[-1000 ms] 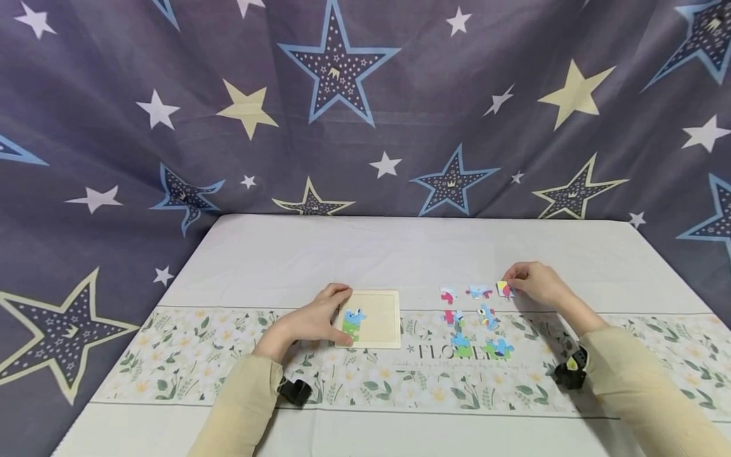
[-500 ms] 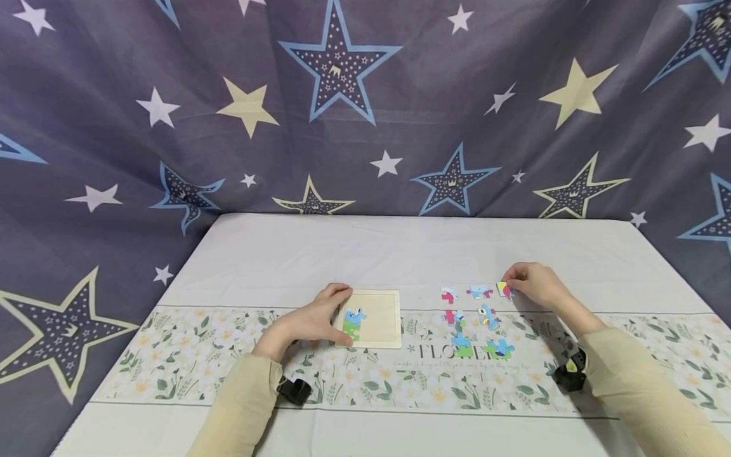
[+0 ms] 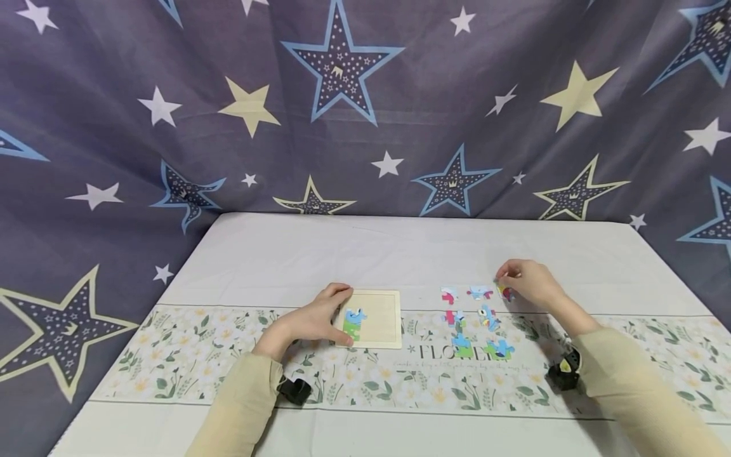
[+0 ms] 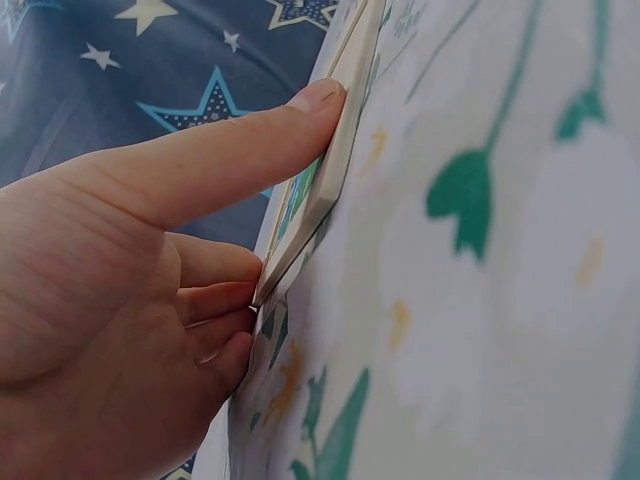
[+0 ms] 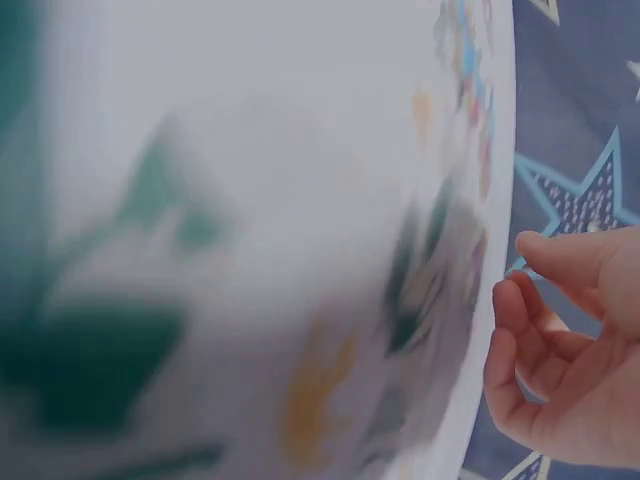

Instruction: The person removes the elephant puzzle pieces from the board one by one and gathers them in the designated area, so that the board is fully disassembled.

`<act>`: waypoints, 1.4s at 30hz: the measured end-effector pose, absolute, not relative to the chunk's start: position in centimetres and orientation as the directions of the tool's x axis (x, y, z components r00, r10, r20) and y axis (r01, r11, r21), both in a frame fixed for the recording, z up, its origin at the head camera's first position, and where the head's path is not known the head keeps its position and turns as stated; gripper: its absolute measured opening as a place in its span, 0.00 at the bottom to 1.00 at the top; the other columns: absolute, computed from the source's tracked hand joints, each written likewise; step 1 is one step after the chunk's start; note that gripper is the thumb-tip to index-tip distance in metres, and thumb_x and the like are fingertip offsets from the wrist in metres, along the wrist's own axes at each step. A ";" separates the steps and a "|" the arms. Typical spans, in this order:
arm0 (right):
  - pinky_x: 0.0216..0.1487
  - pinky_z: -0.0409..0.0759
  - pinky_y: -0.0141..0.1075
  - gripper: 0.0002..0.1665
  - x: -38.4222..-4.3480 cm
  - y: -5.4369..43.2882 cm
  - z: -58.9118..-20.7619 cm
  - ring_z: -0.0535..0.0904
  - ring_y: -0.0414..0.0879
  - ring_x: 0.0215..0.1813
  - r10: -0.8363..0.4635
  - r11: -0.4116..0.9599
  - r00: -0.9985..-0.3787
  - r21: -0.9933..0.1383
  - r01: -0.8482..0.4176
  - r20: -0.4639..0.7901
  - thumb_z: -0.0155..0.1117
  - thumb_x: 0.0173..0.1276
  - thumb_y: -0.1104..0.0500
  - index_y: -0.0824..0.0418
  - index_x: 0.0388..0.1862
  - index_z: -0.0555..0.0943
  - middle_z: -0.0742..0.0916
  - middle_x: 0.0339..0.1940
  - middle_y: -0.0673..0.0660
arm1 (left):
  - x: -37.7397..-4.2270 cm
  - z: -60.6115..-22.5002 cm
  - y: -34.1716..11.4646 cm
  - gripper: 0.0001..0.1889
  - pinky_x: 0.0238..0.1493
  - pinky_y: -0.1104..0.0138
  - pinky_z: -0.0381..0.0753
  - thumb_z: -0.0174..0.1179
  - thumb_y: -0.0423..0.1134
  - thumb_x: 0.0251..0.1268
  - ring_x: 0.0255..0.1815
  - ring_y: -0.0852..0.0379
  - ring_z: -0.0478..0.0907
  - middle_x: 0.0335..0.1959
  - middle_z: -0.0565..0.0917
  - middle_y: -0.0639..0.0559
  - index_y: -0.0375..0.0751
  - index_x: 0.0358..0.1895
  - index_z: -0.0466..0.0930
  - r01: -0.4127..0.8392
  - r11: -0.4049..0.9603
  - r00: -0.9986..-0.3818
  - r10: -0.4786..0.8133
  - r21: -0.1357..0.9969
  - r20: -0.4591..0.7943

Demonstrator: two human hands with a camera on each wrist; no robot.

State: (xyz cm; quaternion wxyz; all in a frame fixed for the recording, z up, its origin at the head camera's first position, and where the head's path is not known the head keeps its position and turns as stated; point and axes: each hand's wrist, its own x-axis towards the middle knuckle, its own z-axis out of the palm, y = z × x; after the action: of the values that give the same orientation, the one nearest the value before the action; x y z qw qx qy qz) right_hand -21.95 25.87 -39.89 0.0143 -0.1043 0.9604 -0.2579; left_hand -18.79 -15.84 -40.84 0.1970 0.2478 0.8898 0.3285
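Note:
My left hand (image 3: 316, 315) grips the left side of a shallow wooden puzzle tray (image 3: 381, 317), thumb at the near corner and fingers at the far one. In the left wrist view the thumb (image 4: 270, 140) lies on the tray's rim (image 4: 325, 185). Inside the tray, at its left, sits a joined blue-and-green patch of puzzle (image 3: 354, 322). My right hand (image 3: 531, 282) pinches a jigsaw piece (image 3: 506, 293) with yellow and red on it, tilted and partly hidden by the fingers. In the right wrist view the thumb and index fingertips (image 5: 525, 243) come close together.
Several loose jigsaw pieces lie right of the tray, among them a red-and-blue one (image 3: 480, 292), a bird-like one (image 3: 488, 317) and a blue-green one (image 3: 500, 349). A flowered runner (image 3: 228, 374) crosses the white table (image 3: 354, 247). A starry curtain (image 3: 217, 146) hangs behind.
The right hand has shifted slightly left and away from me, and the piece it pinches has tilted from its flat pose. The left hand and tray have stayed put.

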 end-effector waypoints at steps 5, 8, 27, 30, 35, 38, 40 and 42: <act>0.23 0.68 0.35 0.06 -21.9 23.5 -39.2 0.71 0.43 0.22 -0.247 0.826 -0.968 -0.514 -0.232 0.041 0.56 0.64 0.62 0.62 0.36 0.79 0.82 0.27 0.55 | -18.8 -40.8 -15.9 0.54 0.67 0.52 0.54 0.71 0.47 0.43 0.72 0.48 0.43 0.70 0.48 0.44 0.34 0.71 0.45 0.305 0.668 -0.802 0.564 0.678 -0.195; 0.25 0.70 0.35 0.06 -21.8 21.7 -38.9 0.73 0.42 0.24 -0.290 0.818 -0.956 -0.508 -0.270 0.041 0.56 0.64 0.61 0.62 0.36 0.80 0.82 0.28 0.55 | -18.8 -40.8 -15.9 0.54 0.67 0.52 0.54 0.71 0.47 0.43 0.72 0.49 0.43 0.71 0.47 0.45 0.35 0.71 0.45 0.300 0.673 -0.805 0.559 0.676 -0.199; 0.29 0.73 0.33 0.06 -20.8 11.1 -38.4 0.75 0.41 0.29 -0.464 0.748 -0.883 -0.505 -0.430 0.065 0.60 0.62 0.61 0.58 0.37 0.82 0.82 0.31 0.51 | -18.8 -41.0 -15.9 0.54 0.66 0.52 0.55 0.71 0.48 0.43 0.72 0.49 0.43 0.71 0.48 0.46 0.36 0.71 0.46 0.308 0.674 -0.806 0.560 0.671 -0.191; 0.27 0.71 0.31 0.07 -20.5 9.8 -38.4 0.74 0.39 0.27 -0.478 0.737 -0.877 -0.517 -0.435 0.056 0.60 0.62 0.60 0.58 0.38 0.82 0.82 0.30 0.50 | -18.8 -41.1 -15.9 0.53 0.66 0.52 0.55 0.71 0.48 0.43 0.72 0.49 0.43 0.70 0.48 0.47 0.36 0.71 0.46 0.309 0.678 -0.807 0.558 0.666 -0.193; 0.27 0.71 0.31 0.09 -20.3 7.9 -38.5 0.72 0.38 0.26 -0.486 0.731 -0.873 -0.531 -0.428 0.034 0.62 0.61 0.58 0.57 0.40 0.82 0.81 0.30 0.48 | -18.9 -41.1 -15.9 0.53 0.66 0.52 0.55 0.71 0.48 0.43 0.71 0.49 0.44 0.70 0.49 0.47 0.36 0.71 0.47 0.304 0.677 -0.809 0.555 0.670 -0.194; 0.27 0.72 0.31 0.10 -20.2 6.9 -38.6 0.73 0.39 0.26 -0.500 0.730 -0.866 -0.530 -0.433 0.020 0.63 0.60 0.58 0.57 0.41 0.82 0.81 0.29 0.48 | -18.9 -41.0 -16.0 0.53 0.66 0.52 0.54 0.70 0.48 0.44 0.71 0.49 0.44 0.70 0.49 0.47 0.35 0.71 0.46 0.306 0.678 -0.808 0.556 0.668 -0.195; 0.28 0.72 0.31 0.11 -20.1 6.3 -38.7 0.73 0.39 0.26 -0.511 0.728 -0.859 -0.526 -0.440 0.011 0.63 0.60 0.58 0.58 0.41 0.82 0.81 0.29 0.49 | -18.9 -41.1 -16.0 0.54 0.66 0.52 0.54 0.70 0.49 0.44 0.71 0.49 0.44 0.70 0.48 0.46 0.35 0.71 0.46 0.312 0.677 -0.804 0.562 0.667 -0.194; 0.30 0.72 0.32 0.11 -20.0 5.7 -38.8 0.73 0.39 0.27 -0.524 0.728 -0.852 -0.517 -0.451 0.006 0.64 0.59 0.58 0.58 0.42 0.82 0.81 0.29 0.49 | -18.9 -41.0 -16.1 0.54 0.66 0.52 0.54 0.70 0.49 0.44 0.71 0.49 0.44 0.70 0.48 0.46 0.35 0.71 0.46 0.315 0.674 -0.802 0.566 0.669 -0.193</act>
State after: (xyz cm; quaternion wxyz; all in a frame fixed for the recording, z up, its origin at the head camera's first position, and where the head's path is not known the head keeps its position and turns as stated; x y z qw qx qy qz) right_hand -20.01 5.73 -38.76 0.0703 -0.2629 0.9268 -0.2587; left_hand -18.88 -16.05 -41.04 0.1961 0.2463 0.8936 0.3200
